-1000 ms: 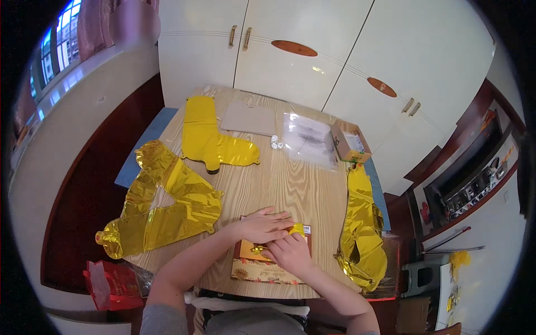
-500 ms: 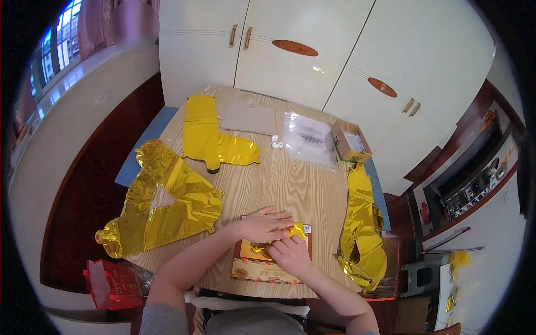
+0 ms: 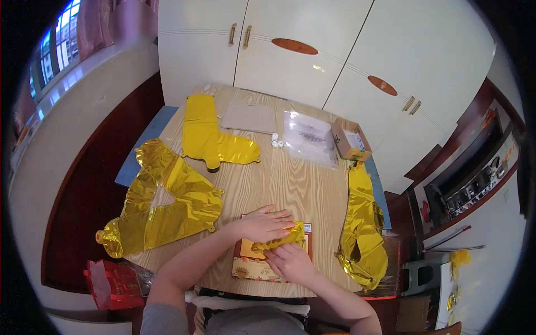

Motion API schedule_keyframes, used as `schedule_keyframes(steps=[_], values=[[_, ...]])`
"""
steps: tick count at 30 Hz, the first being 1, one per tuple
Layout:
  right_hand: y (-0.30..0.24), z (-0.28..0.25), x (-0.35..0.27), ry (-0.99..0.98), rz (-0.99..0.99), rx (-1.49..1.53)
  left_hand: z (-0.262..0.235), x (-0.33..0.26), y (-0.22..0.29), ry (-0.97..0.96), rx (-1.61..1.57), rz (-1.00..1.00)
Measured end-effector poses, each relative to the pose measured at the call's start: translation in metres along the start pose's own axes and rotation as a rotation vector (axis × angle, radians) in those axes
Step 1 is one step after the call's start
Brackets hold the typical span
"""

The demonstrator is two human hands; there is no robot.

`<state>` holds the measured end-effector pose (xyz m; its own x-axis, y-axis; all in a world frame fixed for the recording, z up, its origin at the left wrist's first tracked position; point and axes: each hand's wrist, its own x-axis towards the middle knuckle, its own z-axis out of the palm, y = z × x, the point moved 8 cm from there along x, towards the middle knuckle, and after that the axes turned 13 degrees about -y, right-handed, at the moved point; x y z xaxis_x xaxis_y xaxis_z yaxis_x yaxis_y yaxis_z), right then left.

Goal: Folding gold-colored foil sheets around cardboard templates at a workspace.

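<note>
Gold foil (image 3: 273, 244), one; hands (image 3: 267, 225) (image 3: 292, 263), two

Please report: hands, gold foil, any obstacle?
Left hand over gold foil, right hand at near edge. Foil crumpled atop patterned package. Hands partly cover it.

White cupboards (image 3: 301, 72) at back; red bag (image 3: 118, 286) lower left; grey stool (image 3: 414, 269), apparently, lower right
</note>
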<state>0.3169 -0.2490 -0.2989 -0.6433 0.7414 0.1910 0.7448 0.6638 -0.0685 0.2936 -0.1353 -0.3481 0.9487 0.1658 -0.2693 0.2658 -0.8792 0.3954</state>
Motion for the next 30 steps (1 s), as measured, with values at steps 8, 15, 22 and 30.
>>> schedule_keyframes(steps=[8,15,22,30], values=[[-0.004,0.001,-0.008,-0.059,0.054,0.018,0.000,-0.004,0.010,0.028,0.228,0.024],[-0.012,-0.012,-0.015,-0.145,0.035,-0.010,0.001,-0.004,0.011,0.067,0.262,0.030],[-0.022,-0.016,-0.026,-0.135,-0.077,-0.126,0.001,-0.007,0.012,0.163,0.316,0.051],[-0.025,-0.022,-0.051,-0.180,-0.052,-0.174,-0.002,-0.006,0.016,0.112,0.305,0.034]])
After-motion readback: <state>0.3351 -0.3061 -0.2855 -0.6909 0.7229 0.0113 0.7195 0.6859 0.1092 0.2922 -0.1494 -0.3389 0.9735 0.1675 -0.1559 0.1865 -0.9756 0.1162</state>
